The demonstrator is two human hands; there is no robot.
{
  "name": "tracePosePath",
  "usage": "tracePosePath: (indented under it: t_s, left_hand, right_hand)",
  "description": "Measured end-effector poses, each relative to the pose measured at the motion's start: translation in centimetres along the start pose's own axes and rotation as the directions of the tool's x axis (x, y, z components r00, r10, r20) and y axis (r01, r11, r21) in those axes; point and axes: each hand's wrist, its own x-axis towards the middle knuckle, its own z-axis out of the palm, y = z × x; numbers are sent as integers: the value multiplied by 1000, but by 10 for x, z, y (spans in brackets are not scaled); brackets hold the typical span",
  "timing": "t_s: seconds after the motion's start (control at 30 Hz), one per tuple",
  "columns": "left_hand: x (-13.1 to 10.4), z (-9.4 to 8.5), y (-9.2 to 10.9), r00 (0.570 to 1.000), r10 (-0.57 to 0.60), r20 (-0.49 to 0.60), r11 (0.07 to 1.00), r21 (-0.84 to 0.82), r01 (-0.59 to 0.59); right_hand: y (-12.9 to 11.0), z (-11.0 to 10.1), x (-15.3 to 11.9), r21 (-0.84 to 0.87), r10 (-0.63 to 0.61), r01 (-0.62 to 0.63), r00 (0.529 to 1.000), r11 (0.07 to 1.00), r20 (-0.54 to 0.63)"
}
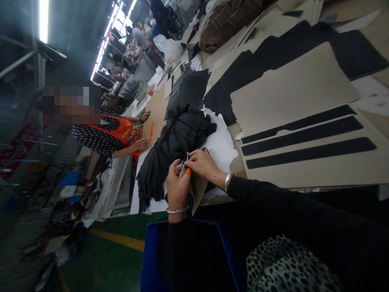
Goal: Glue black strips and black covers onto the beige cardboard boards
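Note:
Both of my hands meet over the table's near edge. My left hand point(178, 184) is closed around a curled piece point(199, 189) that looks beige on one face and dark on the other. An orange tip point(188, 171) shows at the left thumb. My right hand point(204, 164) pinches the upper edge of the same piece, close to the left fingers. Just beyond them lies a heap of black strips point(179, 136) on white sheet material point(223, 142). Three long black strips point(306, 138) rest on a beige sheet point(304, 166) at the right.
Across the table, a person in an orange apron point(126, 132) has both hands on a brown board point(158, 109). Large black sheets point(264, 61) and a brown stack point(226, 24) lie farther back. A blue bin point(147, 251) stands below the near edge.

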Motion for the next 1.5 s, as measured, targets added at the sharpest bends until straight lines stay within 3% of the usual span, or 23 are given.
tracePosePath:
  t_s: [0.17, 0.3, 0.43, 0.5, 0.63, 0.7, 0.8, 0.87, 0.9, 0.93, 0.97, 1.03, 1.13, 1.23, 1.4, 1.5]
  left_hand:
    - [20, -14, 3, 974, -57, 221, 994, -76, 76]
    - [34, -15, 6, 967, -83, 241, 996, 7, 84]
    - [42, -4, 4, 931, -171, 324, 977, -63, 202]
    - [43, -3, 3, 928, -166, 334, 976, -82, 204]
    - [37, -21, 2, 989, -35, 141, 998, -37, 41]
    - [27, -34, -3, 1000, 22, 22, 999, -39, -21]
    - [-3, -46, -26, 989, 28, -146, 998, -51, -36]
    - [-34, -48, -55, 939, -70, -335, 996, -72, 49]
    - [-52, -48, -72, 862, -191, -470, 981, -127, 148]
    - [-70, -46, -90, 751, -370, -547, 928, -260, 267]
    - [-88, -43, -106, 640, -535, -552, 842, -409, 352]
    - [-118, -34, -134, 561, -666, -492, 742, -510, 434]
    - [-142, -17, -155, 544, -774, -323, 609, -615, 501]
    - [-144, -3, -160, 539, -811, -228, 528, -683, 505]
    - [-141, 0, -158, 529, -782, -329, 569, -723, 392]
    - [-132, -10, -151, 514, -733, -445, 633, -724, 274]
  right_hand:
    - [5, -2, 3, 25, 4, -5, 999, 1000, 32]
    - [5, 1, 3, 53, 16, -18, 999, 998, 36]
    - [4, 3, 1, 74, 19, -22, 999, 997, 36]
    - [4, -2, 1, 74, 22, -23, 1000, 997, 23]
    - [6, -26, -2, 53, 32, -26, 994, 998, -102]
    - [9, -39, -11, 52, 43, -36, 988, 998, -149]
    - [15, -54, -36, 59, 14, -10, 997, 998, -75]
    - [19, -59, -57, 47, -1, 1, 1000, 999, -1]
    - [21, -59, -66, 38, 9, -10, 1000, 999, 25]
    - [24, -59, -75, 26, 28, -29, 999, 999, 47]
    - [26, -57, -81, 10, 47, -48, 997, 999, 64]
    - [32, -51, -88, -17, 65, -64, 994, 998, 90]
    - [42, -39, -88, -57, 38, -33, 994, 998, 101]
    - [45, -31, -83, -120, 1, 12, 995, 993, 103]
    - [37, -29, -75, -239, -18, 37, 997, 970, 79]
    - [34, -26, -71, -194, 60, -48, 997, 980, 58]
